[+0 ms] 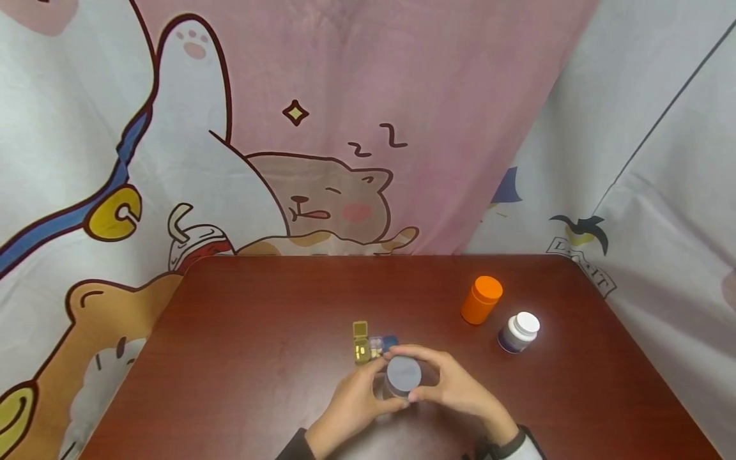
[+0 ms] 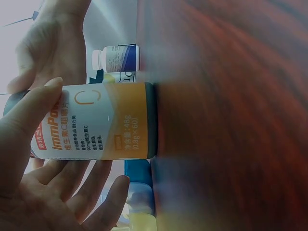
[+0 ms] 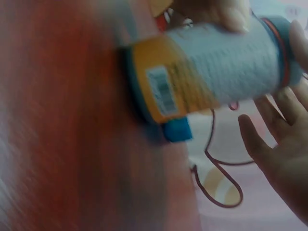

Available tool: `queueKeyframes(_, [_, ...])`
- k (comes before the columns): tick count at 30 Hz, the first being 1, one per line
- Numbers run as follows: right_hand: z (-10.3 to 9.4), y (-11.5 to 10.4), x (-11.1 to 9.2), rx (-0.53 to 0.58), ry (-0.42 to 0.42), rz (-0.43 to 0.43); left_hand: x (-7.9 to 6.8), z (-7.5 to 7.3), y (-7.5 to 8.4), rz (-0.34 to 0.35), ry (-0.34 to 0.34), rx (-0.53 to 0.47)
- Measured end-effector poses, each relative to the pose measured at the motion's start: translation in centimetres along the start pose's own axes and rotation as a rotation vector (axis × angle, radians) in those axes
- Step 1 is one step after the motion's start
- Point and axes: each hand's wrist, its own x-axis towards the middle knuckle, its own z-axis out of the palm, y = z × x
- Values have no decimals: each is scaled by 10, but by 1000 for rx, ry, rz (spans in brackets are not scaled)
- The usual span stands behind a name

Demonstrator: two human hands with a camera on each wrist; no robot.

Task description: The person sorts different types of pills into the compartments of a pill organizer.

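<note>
A vitamin C tablet bottle with a white and orange label (image 2: 108, 120) stands on the table between my two hands; its grey cap (image 1: 404, 373) faces up. My left hand (image 1: 352, 399) grips the bottle's body, thumb across the label in the left wrist view. From the other side, my right hand (image 1: 460, 386) holds the cap between thumb and fingers. In the right wrist view, the bottle's label with a barcode (image 3: 161, 90) shows blurred. Just beyond the hands lies a small pill organizer with a yellow compartment (image 1: 361, 352), lid raised, a clear one and a blue one (image 1: 390, 342); pills show inside.
An orange bottle (image 1: 482, 300) stands at the back right of the brown table (image 1: 259, 319). Closer to the right edge is a white bottle with a dark blue label (image 1: 519, 331). A cartoon-printed curtain (image 1: 448, 115) hangs behind the table and along its sides.
</note>
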Motion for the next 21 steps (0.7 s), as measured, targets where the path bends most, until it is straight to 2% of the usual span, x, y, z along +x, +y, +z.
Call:
queueKeyframes(5, [12, -1, 4, 2, 41, -17, 1, -1, 0, -10, -12, 5])
queueKeyframes(13, [22, -2, 7, -120, 184, -17, 2, -2, -1, -16, 6, 10])
queueKeyframes(21, [32, -12, 10, -251, 305, 107, 2, 0, 1, -22, 96, 80])
